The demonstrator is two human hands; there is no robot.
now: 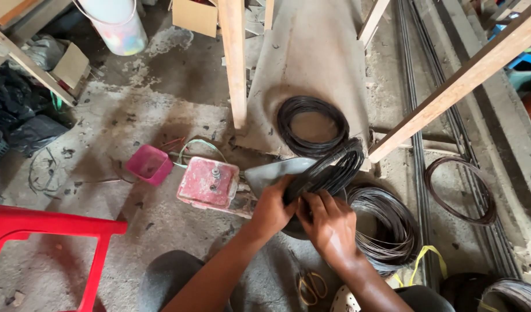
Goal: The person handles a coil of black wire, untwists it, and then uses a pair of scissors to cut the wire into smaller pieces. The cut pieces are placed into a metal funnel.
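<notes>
Both my hands grip one coil of thin black wire [333,167], held up on edge over the concrete floor. My left hand [271,209] clasps the coil's lower left part. My right hand [330,226] closes on the coil from below, fingers wrapped over the strands. A grey metal pan [272,172] lies just behind the coil, beside a worn red metal box [209,182].
More wire coils lie around: a black one [311,126] on a concrete slab, a grey one [387,228] at my right, a brown one [459,189] farther right. Slanted wooden beams [450,86], a pink tub [148,164], a red plastic chair [45,231], scissors [311,286] near my knee.
</notes>
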